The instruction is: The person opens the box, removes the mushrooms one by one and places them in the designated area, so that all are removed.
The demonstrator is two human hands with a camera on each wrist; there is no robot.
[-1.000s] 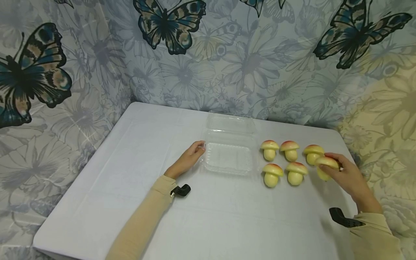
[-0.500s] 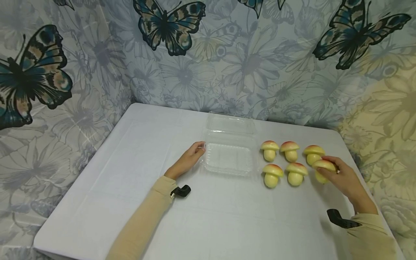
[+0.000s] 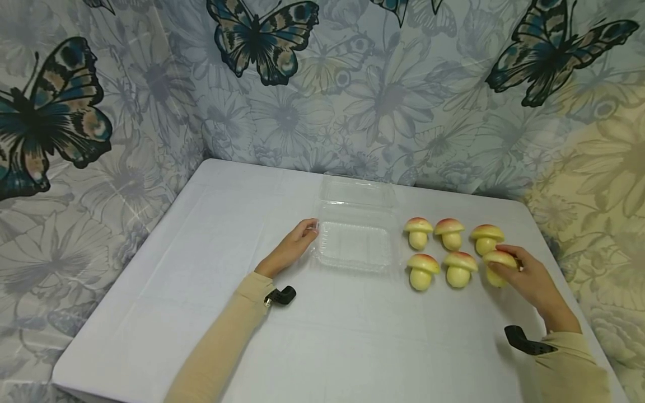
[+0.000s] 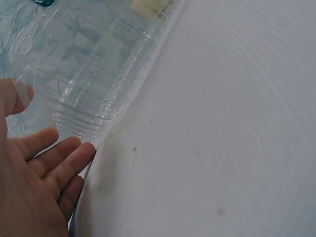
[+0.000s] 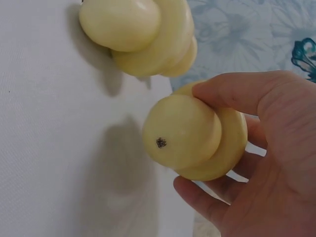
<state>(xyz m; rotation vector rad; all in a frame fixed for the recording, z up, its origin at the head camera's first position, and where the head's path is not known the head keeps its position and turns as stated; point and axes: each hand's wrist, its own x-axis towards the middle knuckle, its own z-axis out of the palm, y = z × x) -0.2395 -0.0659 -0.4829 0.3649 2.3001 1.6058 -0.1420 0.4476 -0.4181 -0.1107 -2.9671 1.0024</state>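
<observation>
My right hand (image 3: 529, 280) grips a yellow toy mushroom (image 3: 496, 267) with a red-tinged cap, at the right end of the front row. In the right wrist view the thumb lies over the mushroom (image 5: 182, 131) and the fingers curl behind its cap; its stem end, with a dark mark, faces the camera. My left hand (image 3: 292, 246) holds the left edge of a clear plastic clamshell container (image 3: 355, 246), whose lid is folded back. The left wrist view puts the thumb and fingers on either side of the container's (image 4: 89, 74) rim.
Several matching mushrooms stand in two rows right of the container, among them a back-row one (image 3: 486, 239) beside the right hand and a front-row one (image 3: 459, 268). A white-covered table (image 3: 353, 336) carries everything; a butterfly-patterned curtain (image 3: 353, 101) hangs behind.
My right hand has moved a little left with its mushroom, toward the front row. My left hand and the container have stayed in place.
</observation>
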